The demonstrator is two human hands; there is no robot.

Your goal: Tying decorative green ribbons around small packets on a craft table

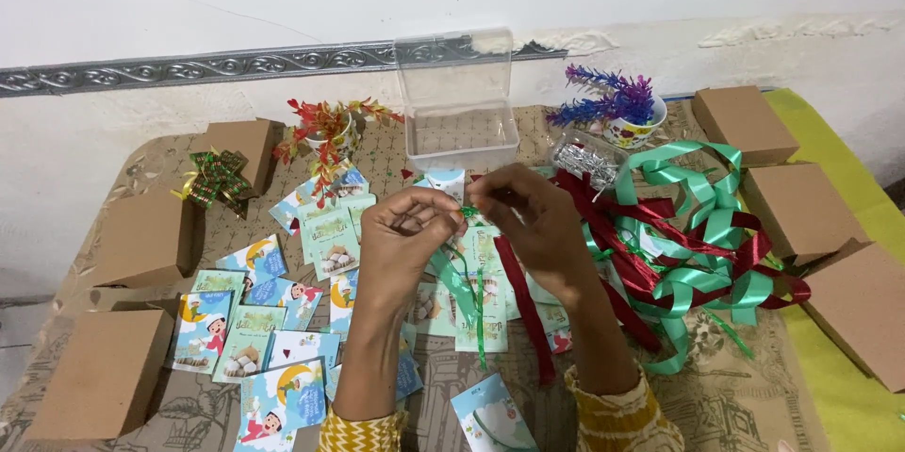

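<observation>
Head view. Nearest: a loose illustrated card (490,419) at the bottom edge, between two yellow patterned sleeves. Left hand (405,230) and right hand (528,221), fingers pinched shut together on a thin green ribbon (468,287) hanging over scattered picture cards (273,320) mid-counter. Right: tangled green and red ribbons (693,235). Behind: open clear plastic box (459,127). Brown cardboard boxes (104,372) line both counter (754,395) edges.

Patterned table (754,386), scattered cards (283,320), brown boxes (104,372), ribbon pile (688,235)
</observation>
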